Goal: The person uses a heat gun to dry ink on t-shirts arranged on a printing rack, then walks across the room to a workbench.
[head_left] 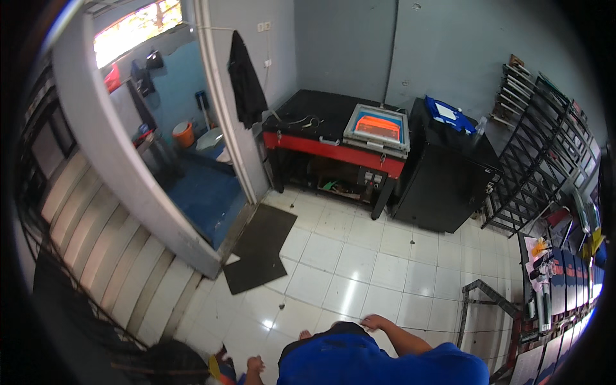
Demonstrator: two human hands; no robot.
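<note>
My left hand (pixel 255 365) hangs low beside my body at the lower edge, close to a yellow and dark-blue item (pixel 221 371). Its fingers are too small and turned away to read, and nothing shows in it. In front of my blue shirt (pixel 359 362) is my right hand (pixel 372 322), bent inward with thumb and fingers apart and nothing visible in it. Farther off, a black table with a red front (pixel 333 149) carries a framed screen (pixel 377 130) with an orange and blue surface.
A black cabinet (pixel 436 186) stands right of the table, with blue cloth (pixel 449 115) on top. Black racks (pixel 529 154) line the right wall. A dark mat (pixel 260 247) lies on white tiles before a doorway. Steps (pixel 109 250) rise left; a metal frame (pixel 491 292) stands right.
</note>
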